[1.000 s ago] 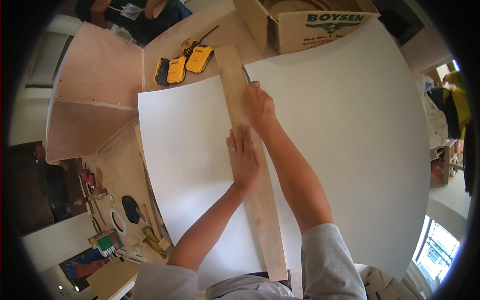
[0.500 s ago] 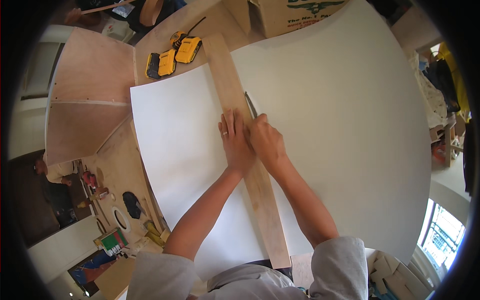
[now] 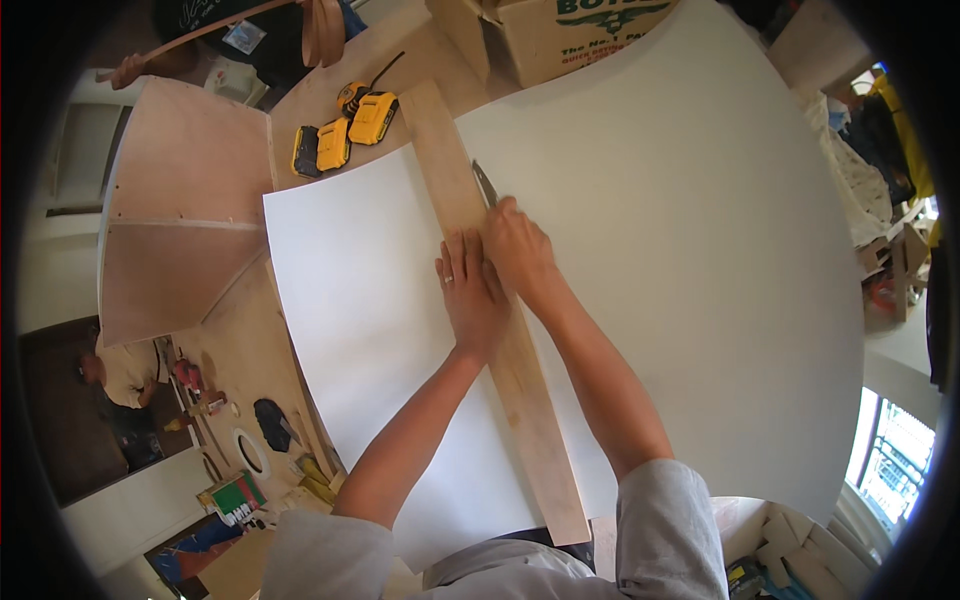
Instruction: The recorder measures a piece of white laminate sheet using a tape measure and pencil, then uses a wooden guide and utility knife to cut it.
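A long wooden plank (image 3: pixel 537 430) lies lengthwise across a large white sheet (image 3: pixel 345 290). My left hand (image 3: pixel 473 300) presses flat on the plank, its fingers stretched out and a ring on one of them. Close beside it, my right hand (image 3: pixel 520 248) is closed around a slim knife (image 3: pixel 485 184). The knife's narrow, pointed end sits by the plank's right edge, over the sheet. Its handle is mostly hidden in my fist, and whether the tip touches the sheet I cannot tell.
Yellow-and-black battery packs (image 3: pixel 372 118) and a yellow tape measure (image 3: pixel 350 98) lie beyond the sheet. A cardboard box (image 3: pixel 560 38) stands at the far edge. Left is a wooden panel structure (image 3: pixel 185 200). A person (image 3: pixel 125 375) is at far left; another person's hand (image 3: pixel 128 72) holds a strip.
My right hand and the knife have moved a little farther away along the plank's edge. My left hand stays flat on the plank. The view has shifted slightly.
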Demonstrator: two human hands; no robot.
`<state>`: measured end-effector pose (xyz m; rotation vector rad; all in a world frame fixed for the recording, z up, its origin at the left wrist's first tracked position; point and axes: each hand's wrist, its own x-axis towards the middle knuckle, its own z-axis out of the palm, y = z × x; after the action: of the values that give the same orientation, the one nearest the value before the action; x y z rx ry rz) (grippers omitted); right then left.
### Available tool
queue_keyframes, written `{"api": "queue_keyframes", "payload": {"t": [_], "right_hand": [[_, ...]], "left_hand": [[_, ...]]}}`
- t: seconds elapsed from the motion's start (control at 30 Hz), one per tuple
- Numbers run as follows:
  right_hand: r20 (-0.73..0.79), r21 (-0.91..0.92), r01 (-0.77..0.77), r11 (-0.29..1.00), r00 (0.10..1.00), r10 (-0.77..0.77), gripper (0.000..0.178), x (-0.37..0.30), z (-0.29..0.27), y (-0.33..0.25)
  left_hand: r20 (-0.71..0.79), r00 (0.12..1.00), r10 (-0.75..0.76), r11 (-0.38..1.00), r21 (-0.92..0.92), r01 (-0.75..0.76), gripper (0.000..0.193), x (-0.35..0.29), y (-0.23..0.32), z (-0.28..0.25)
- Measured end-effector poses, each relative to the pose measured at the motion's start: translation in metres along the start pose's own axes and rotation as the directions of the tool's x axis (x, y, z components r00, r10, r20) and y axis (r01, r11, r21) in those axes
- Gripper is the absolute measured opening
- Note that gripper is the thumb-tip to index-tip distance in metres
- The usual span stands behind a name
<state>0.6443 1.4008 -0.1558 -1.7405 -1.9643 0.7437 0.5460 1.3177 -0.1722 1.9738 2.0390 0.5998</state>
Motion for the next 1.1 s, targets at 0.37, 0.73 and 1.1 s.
{"api": "queue_keyframes", "payload": {"t": [0.37, 0.73, 1.1], "right_hand": [[0.023, -0.001, -0.049, 0.999, 0.999, 0.049, 0.018, -0.051, -0.004, -0.008], [0.081, -0.032, -0.125, 0.992, 0.989, 0.127, 0.016, -0.208, -0.014, 0.012], [0.208, 0.081, -0.227, 0.971, 0.956, 0.206, 0.017, -0.213, -0.028, 0.017]], "left_hand": [[-0.021, 0.999, 0.046, 0.999, -0.006, -0.047, 0.053, -0.007, -0.010, -0.005], [-0.065, 0.997, 0.039, 0.997, 0.064, -0.035, 0.051, -0.002, -0.004, 0.006], [-0.074, 0.996, 0.058, 0.994, 0.096, -0.051, 0.051, -0.005, -0.009, 0.005]]}}
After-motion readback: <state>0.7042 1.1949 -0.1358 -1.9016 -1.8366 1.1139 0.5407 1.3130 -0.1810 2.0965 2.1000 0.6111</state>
